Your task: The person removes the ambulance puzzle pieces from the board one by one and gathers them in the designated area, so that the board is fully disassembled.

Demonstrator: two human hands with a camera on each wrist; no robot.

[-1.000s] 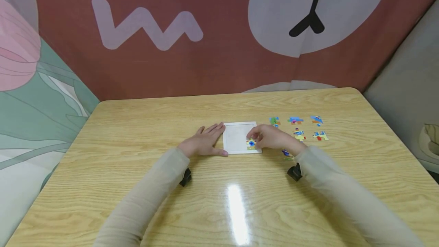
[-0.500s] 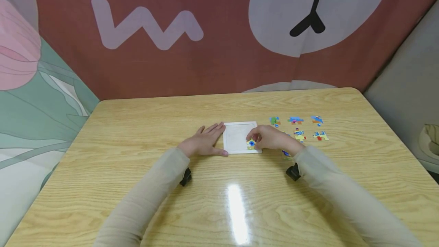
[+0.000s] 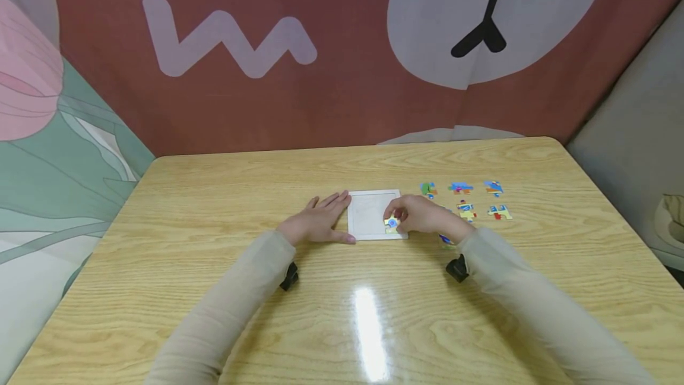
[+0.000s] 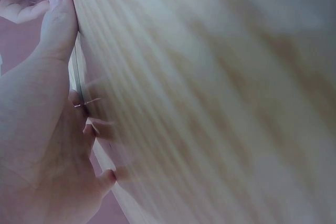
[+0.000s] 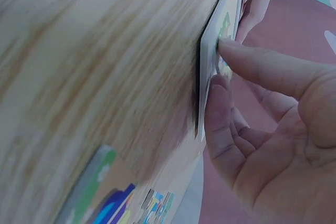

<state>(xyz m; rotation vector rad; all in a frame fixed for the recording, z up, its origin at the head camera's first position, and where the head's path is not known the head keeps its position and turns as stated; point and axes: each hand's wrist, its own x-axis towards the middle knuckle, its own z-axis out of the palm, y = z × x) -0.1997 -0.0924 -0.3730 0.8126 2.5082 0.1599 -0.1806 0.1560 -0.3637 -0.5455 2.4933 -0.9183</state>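
Note:
A white square puzzle tray (image 3: 369, 210) lies on the wooden table. My left hand (image 3: 319, 223) rests at its left side, fingers spread, fingertips and thumb touching the rim. In the left wrist view, the thumb (image 4: 59, 22) lies along the tray edge. At the tray's near right corner my right hand (image 3: 424, 214) holds a yellow jigsaw piece (image 3: 392, 224) with a blue round mark between thumb and fingers. In the right wrist view, the thumb and a finger (image 5: 218, 106) are at that piece (image 5: 226, 30), partly covering it. I cannot tell whether the piece lies fully flat.
Several loose jigsaw pieces lie right of the tray, among them a green one (image 3: 428, 189), a blue one (image 3: 494, 188) and a yellow-red one (image 3: 499, 212). Another piece (image 3: 446, 240) is partly hidden under my right forearm. A printed curtain (image 3: 267, 106) hangs behind the table.
My right hand has shifted very slightly at the tray corner, still with the jigsaw piece. The piece's blue mark looks paler now. My left hand stays put.

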